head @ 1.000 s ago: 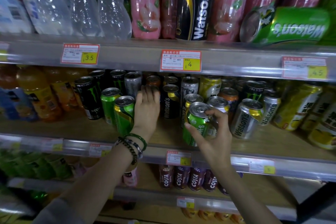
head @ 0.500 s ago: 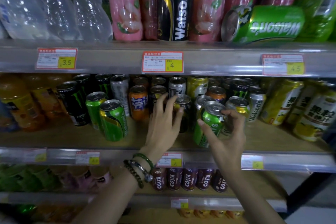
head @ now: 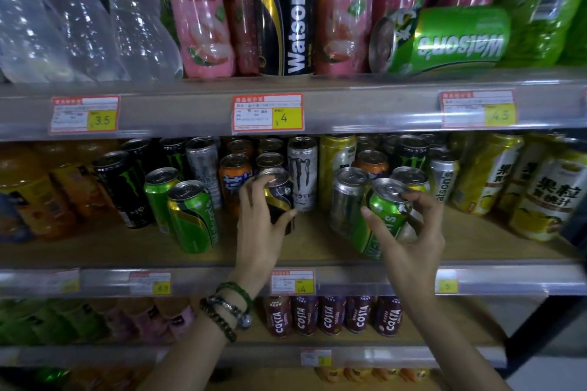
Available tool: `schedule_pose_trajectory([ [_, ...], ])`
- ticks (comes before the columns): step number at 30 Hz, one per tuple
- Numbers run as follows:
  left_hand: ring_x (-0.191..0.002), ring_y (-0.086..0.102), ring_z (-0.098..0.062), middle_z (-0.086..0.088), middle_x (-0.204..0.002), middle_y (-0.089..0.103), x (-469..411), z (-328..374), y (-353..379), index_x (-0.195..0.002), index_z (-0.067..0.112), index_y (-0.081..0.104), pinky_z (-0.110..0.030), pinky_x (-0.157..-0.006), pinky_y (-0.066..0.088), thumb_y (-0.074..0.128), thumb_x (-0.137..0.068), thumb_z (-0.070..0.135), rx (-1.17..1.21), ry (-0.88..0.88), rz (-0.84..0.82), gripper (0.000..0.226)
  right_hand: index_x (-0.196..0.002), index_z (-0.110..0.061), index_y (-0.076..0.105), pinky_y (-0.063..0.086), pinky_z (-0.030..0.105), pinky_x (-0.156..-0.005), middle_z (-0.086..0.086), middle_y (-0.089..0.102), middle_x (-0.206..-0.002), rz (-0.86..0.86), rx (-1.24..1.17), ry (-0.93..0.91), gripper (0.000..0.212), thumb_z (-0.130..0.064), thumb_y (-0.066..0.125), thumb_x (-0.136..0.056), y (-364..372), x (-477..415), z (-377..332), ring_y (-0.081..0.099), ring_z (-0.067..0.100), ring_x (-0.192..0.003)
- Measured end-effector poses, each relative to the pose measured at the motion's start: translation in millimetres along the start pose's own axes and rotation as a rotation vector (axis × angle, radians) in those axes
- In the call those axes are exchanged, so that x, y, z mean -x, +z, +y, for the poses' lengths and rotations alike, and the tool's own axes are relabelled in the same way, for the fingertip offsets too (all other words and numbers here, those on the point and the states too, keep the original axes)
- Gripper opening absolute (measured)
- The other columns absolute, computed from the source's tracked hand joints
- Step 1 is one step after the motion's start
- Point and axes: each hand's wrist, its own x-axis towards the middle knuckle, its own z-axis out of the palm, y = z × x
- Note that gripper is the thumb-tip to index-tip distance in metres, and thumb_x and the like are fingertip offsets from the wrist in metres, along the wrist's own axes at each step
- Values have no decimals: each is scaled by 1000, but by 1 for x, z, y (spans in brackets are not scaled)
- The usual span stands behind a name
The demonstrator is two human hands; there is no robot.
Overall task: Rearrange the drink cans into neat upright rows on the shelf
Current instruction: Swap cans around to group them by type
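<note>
Left hand [head: 259, 233] newly round half-hidden can [head: 281, 197]

My left hand [head: 259, 228] reaches over the front edge of the middle shelf [head: 317, 247] near its centre, back of the hand toward me. Its fingers curl round the top left of a black can [head: 281, 197] and the thumb lies across its front. Beaded bracelets [head: 227, 311] ring that wrist, and the bare forearm runs down to the lower left. My right hand [head: 409, 241] is up just to the right, apart from the left. It pinches a green can [head: 386, 213], thumb on the near side and fingertips hooked at the top rim. Its forearm drops toward the bottom right.
</note>
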Motion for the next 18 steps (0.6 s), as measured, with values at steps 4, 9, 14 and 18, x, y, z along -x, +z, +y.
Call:
schedule_pose_trajectory([
  [4,-128,45,-24,-4,-142,36,-4,-9,-13,-135,24,38,-35,-98,45,74,-85,21,-56,-20,44,62,-112,-33,51,47,28,-93,-28,54,-112,-7,-14,15,51,-35,84,-73,4,0,-1,54,-3,-111],
  [9,-131,45,-28,-6,-144,35,-5,-16,-16,-136,24,35,-40,-102,45,71,-88,19,-78,-35,72,60,-111,-42,49,47,28,-92,-34,52,-111,-7,-9,12,51,-38,83,-73,3,0,-2,52,-6,-111],
  [14,-142,31,-32,-10,-157,24,-2,-8,-9,-139,16,35,-51,-108,40,69,-88,24,-334,-83,120,63,-111,-40,49,45,25,-94,-35,52,-111,16,0,21,52,-38,83,-73,-2,-3,-1,52,-5,-112],
  [18,-142,30,-21,-4,-159,24,5,25,9,-139,16,43,-45,-115,29,67,-86,16,-240,235,144,58,-114,-32,51,45,26,-96,-35,53,-110,33,1,20,53,-39,84,-73,-10,-7,0,52,-6,-112],
])
